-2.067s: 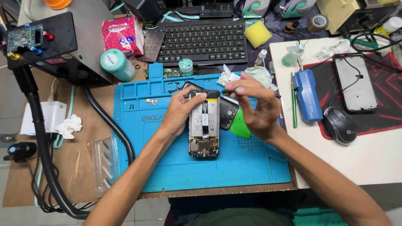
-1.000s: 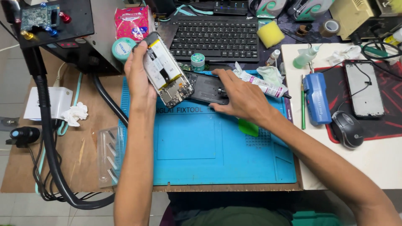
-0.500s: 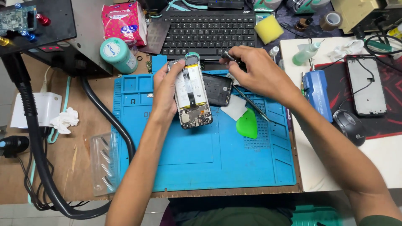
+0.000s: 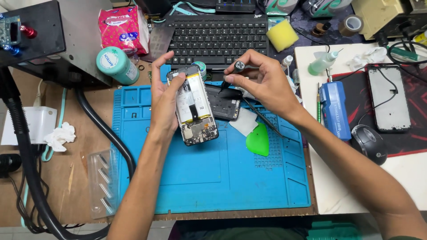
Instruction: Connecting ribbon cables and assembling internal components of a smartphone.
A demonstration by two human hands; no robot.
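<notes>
Phone [image 4: 194, 106], back open, is clamped in my left hand [image 4: 163, 100]; my right hand [image 4: 260, 80] has now gripped a screwdriver [image 4: 232, 73], poised at 2 o'clock of it.

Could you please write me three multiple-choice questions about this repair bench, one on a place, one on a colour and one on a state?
1. Where does the green pick lie?
A. on the blue mat
B. on the keyboard
C. on the red pad

2. What colour is the sponge?
A. pink
B. yellow
C. white

3. What state is the phone in the left hand?
A. closed, screen lit
B. back off, battery showing
C. wrapped in tissue

Answers: 1 A, it rests on the mat's right part; 2 B, it is plainly yellow; 3 B, battery and board lie bare while the right hand holds a screwdriver.
</notes>
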